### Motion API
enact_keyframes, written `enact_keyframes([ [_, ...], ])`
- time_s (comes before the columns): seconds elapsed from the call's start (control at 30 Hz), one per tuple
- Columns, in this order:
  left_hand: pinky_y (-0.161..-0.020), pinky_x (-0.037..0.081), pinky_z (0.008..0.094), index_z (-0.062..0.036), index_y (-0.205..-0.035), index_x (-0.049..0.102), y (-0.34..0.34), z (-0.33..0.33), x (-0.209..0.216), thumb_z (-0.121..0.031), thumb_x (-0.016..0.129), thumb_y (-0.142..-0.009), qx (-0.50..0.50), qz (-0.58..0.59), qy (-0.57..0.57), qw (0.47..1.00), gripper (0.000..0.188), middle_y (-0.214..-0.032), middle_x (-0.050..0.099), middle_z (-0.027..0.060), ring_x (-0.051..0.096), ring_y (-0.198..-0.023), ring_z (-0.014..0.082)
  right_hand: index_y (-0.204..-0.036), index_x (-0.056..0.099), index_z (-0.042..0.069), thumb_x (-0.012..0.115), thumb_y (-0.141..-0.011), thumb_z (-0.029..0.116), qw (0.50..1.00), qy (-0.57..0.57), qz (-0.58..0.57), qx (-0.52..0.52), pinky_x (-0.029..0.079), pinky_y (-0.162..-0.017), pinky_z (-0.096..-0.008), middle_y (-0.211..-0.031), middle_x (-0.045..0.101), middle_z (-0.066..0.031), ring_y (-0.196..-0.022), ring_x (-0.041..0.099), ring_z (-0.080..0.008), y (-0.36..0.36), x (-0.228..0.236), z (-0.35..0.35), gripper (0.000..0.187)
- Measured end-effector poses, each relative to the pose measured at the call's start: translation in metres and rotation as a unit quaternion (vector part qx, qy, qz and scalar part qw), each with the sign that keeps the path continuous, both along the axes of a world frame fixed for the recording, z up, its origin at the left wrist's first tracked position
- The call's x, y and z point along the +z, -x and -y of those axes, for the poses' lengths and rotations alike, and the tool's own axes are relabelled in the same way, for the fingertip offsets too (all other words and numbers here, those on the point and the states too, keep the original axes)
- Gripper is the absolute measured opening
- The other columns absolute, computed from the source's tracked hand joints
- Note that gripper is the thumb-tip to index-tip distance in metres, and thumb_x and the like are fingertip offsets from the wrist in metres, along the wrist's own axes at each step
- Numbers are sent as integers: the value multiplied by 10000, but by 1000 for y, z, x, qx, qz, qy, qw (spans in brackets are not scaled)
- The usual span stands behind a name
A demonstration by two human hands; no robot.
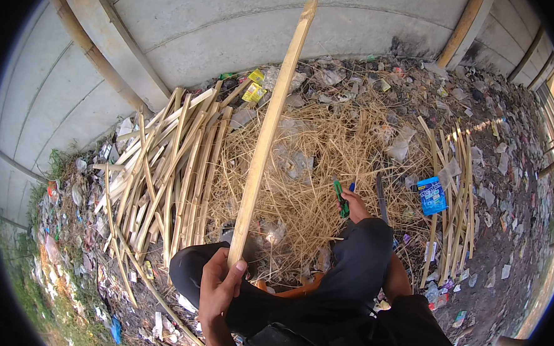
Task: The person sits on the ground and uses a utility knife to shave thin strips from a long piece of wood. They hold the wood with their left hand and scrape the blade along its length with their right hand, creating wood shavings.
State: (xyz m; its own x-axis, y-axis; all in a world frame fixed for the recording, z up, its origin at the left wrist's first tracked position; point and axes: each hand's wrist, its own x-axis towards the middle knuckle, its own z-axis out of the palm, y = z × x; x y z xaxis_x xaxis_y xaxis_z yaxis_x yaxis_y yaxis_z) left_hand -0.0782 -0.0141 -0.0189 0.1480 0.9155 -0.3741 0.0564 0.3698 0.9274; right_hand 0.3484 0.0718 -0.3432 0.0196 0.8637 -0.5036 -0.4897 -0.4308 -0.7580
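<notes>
My left hand (220,286) is closed round the lower end of a long, flat split-bamboo strip (270,129), thumb pressed along its face. The strip stands tilted up and slightly right, its far tip in front of the grey wall. Past my bent right knee, my right hand (356,206) has its fingers curled against a small green tool (341,198), partly covered by the hand; its exact kind is unclear. A small blue tip (352,186) shows beside those fingers. Just right of them, a dark narrow blade (381,194) lies against the straw, its lower end behind my leg.
Many pale strips (177,161) lie piled at the left, and a smaller bundle (457,207) is at the right with a blue packet (432,195) on it. Thin shavings (301,193) cover the ground between. Litter surrounds them; a concrete panel wall (234,27) closes the back.
</notes>
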Motion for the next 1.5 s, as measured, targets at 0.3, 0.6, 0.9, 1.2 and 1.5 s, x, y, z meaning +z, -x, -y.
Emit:
enact_keyframes([
  [0.3, -487, 356, 208, -28, -1144, 654, 4, 1, -2, -261, 742, -1079, 0, 1, -3, 1000, 258, -804, 637, -28, 481, -563, 19, -1718, 310, -27, 543, -1174, 121, 997, -71, -38, 4, 523, -783, -392, -1367, 631, -134, -942, 593, -185, -3, -4, 7, 609],
  [0.6, -488, 363, 209, -37, -1136, 657, 5, 3, -2, -276, 748, -1076, -4, -3, -5, 1000, 263, -794, 633, -34, 482, -561, 19, -1749, 268, 32, 509, -1200, 200, 993, 38, 104, 43, 475, -708, -372, -1187, 610, -83, -830, 522, -151, -8, 14, 4, 623],
  [0.9, -490, 362, 210, -36, -1124, 657, 5, 3, 0, -287, 752, -1072, 1, -10, -5, 1000, 274, -775, 619, -38, 481, -561, 19, -1774, 192, 65, 456, -1144, 2, 999, -8, 39, 35, 518, -787, -453, -1383, 594, -151, -952, 579, -240, -11, -25, 12, 685],
  [1.2, -491, 366, 211, -31, -1133, 657, 3, 4, 1, -297, 755, -1071, -1, -13, -2, 1000, 290, -777, 624, -35, 483, -561, 22, -1779, 160, 98, 499, -1083, -31, 997, 3, -73, -17, 563, -878, -479, -1612, 521, -184, -1189, 652, -332, -5, -28, 14, 785],
  [1.5, -493, 367, 208, -26, -1153, 662, 2, 4, 2, -285, 755, -1071, -6, -13, -6, 1000, 287, -788, 632, -33, 486, -565, 20, -1793, 127, 131, 466, -1074, -112, 998, -47, -37, 31, 547, -883, -466, -1759, 356, -171, -1225, 623, -303, -15, -35, 19, 831],
])
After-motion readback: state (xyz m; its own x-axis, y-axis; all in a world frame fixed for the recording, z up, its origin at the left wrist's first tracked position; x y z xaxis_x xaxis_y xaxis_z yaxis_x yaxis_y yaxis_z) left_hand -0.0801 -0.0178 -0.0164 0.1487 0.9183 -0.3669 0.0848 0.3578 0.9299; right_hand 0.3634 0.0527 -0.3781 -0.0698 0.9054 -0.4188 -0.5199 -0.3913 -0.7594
